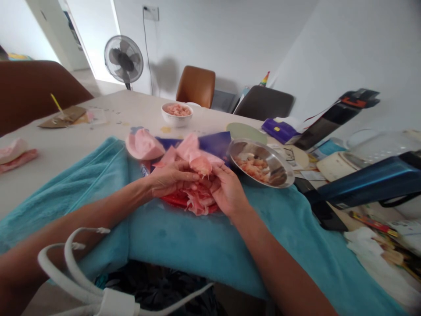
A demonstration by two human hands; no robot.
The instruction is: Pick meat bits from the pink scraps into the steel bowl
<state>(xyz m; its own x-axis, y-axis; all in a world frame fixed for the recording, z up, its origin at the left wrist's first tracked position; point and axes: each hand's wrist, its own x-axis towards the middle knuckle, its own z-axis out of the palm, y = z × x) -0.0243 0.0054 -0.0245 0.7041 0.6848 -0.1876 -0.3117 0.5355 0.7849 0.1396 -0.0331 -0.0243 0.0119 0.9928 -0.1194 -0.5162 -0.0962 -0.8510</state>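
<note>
My left hand (169, 179) and my right hand (226, 189) meet over a red plate (174, 200) heaped with pink shell scraps (199, 199). Together they pinch a pink shrimp (201, 165) between their fingertips, just above the heap. The plate rests on a teal towel (184, 237) spread over the table. A steel bowl (279, 163) with peeled orange-pink pieces stands just right of my right hand. A white bowl (176, 119) of pink pieces stands farther back.
Pink plastic bags (144, 145) and a blue sheet (215, 142) lie behind the plate. Cluttered boxes, papers and a dark blue object (368, 182) fill the table's right side. A fan (124, 59) and chairs (196, 85) stand beyond. White cables (75, 267) hang near me.
</note>
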